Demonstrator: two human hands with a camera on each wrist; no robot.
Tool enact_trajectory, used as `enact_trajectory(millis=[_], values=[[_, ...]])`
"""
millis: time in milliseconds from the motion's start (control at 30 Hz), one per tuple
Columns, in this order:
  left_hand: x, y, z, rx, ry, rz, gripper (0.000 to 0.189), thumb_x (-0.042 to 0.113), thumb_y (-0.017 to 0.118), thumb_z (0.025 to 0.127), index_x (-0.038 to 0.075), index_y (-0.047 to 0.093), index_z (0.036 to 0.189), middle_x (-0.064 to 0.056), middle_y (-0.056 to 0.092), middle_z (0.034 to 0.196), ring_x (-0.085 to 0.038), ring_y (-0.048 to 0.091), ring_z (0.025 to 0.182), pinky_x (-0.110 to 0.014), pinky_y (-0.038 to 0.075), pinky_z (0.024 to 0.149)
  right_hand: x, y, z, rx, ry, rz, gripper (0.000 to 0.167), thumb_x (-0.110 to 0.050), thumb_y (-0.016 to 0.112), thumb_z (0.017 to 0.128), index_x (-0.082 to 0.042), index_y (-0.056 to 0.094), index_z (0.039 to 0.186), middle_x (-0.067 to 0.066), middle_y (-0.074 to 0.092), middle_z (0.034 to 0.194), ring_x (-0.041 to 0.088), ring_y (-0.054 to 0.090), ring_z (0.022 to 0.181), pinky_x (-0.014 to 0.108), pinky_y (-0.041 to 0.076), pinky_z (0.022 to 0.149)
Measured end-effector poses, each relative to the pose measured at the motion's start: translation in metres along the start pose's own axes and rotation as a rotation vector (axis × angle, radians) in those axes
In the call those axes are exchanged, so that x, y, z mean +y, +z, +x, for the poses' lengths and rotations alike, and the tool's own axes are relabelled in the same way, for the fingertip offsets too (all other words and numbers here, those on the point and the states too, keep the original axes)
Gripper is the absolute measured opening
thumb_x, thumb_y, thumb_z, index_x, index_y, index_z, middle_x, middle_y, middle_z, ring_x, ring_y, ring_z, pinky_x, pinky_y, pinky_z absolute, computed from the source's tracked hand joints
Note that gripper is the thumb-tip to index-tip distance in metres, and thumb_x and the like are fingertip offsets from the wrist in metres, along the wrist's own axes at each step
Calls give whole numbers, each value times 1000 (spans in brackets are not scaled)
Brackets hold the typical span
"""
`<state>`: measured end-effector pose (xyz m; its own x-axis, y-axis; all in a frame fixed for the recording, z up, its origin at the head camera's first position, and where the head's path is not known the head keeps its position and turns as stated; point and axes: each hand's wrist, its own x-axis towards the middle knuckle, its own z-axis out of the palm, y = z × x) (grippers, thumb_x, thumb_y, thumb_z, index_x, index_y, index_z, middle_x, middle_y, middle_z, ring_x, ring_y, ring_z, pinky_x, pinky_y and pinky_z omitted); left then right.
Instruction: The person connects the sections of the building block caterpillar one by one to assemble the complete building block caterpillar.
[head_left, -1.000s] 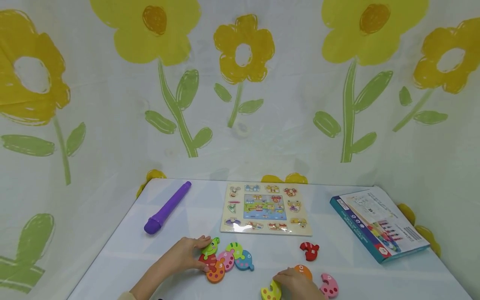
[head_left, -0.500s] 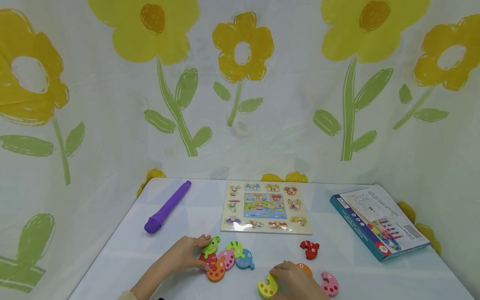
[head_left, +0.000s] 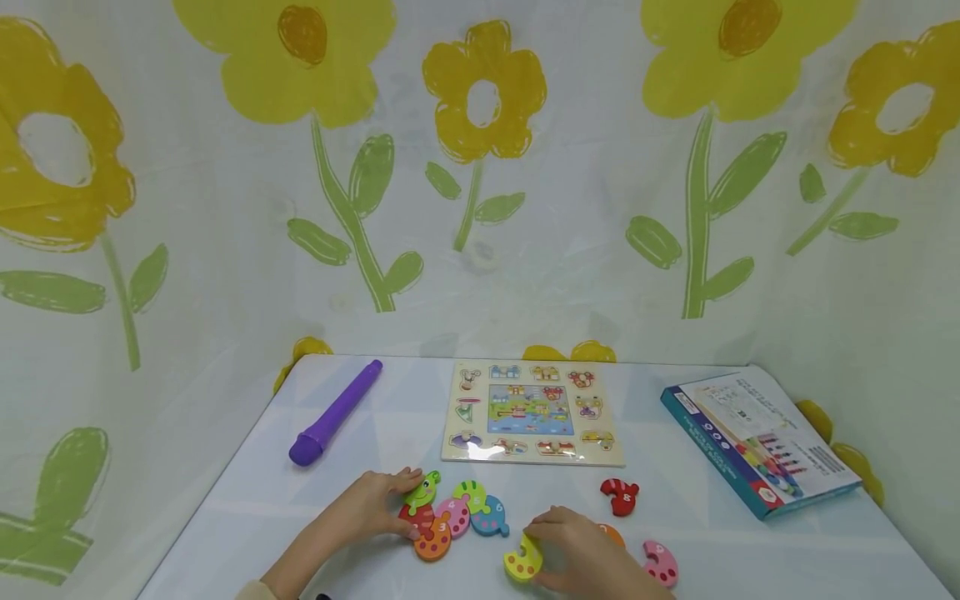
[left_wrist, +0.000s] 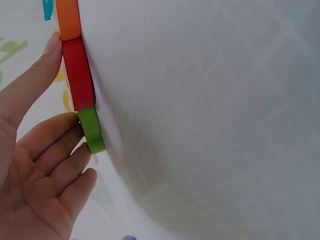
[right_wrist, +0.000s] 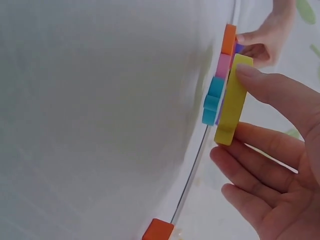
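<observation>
A row of joined wooden caterpillar puzzle pieces lies on the table: a green head piece (head_left: 422,492), a red piece (left_wrist: 78,75), an orange piece (head_left: 432,542), a pink piece (head_left: 453,517), a green striped piece (head_left: 470,495) and a blue piece (head_left: 491,517). My left hand (head_left: 372,506) holds the head end, fingers at the green head and thumb by the red and orange pieces. Between thumb and fingers my right hand (head_left: 577,554) pinches a yellow puzzle piece (right_wrist: 233,100) by its edges, just right of the blue piece. The blue piece's knob points toward it.
Loose red (head_left: 619,497) and pink (head_left: 661,564) puzzle pieces lie to the right. An orange piece (head_left: 612,534) is partly hidden behind my right hand. Farther back are a purple microphone-shaped stick (head_left: 334,414), a wooden picture puzzle board (head_left: 459,456) and a flat box (head_left: 761,442).
My right hand has moved left and slightly away from me with the yellow puzzle piece, nearing the blue one. The left hand stays on the caterpillar's head end.
</observation>
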<state>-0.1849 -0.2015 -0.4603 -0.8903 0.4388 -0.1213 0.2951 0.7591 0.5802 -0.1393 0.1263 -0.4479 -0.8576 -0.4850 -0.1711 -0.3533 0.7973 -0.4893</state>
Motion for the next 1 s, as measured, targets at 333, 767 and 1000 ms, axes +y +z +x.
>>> enact_trajectory(millis=[333, 767, 1000], values=[[-2, 1, 0, 6, 5, -1, 79, 41, 85, 65, 7, 60, 131, -11, 53, 138, -34, 46, 129, -56, 36, 104, -4, -4, 12, 49, -137, -93, 43, -35, 84, 74, -15, 73, 110, -6, 67, 106, 15, 61, 101, 32, 57, 83], [0, 0, 1, -7, -22, -18, 78, 38, 86, 64, 8, 59, 131, -11, 52, 139, -34, 45, 131, -56, 36, 105, -3, -6, 29, 64, -224, -164, 41, -32, 85, 73, -14, 74, 108, -3, 68, 107, 15, 62, 100, 31, 56, 83], [-1, 0, 1, -13, -22, -21, 79, 41, 86, 64, 9, 59, 132, -11, 51, 139, -33, 45, 131, -56, 36, 105, 0, -8, 35, 38, -261, -174, 41, -31, 84, 75, -14, 73, 111, -4, 68, 110, 13, 62, 102, 29, 56, 85]])
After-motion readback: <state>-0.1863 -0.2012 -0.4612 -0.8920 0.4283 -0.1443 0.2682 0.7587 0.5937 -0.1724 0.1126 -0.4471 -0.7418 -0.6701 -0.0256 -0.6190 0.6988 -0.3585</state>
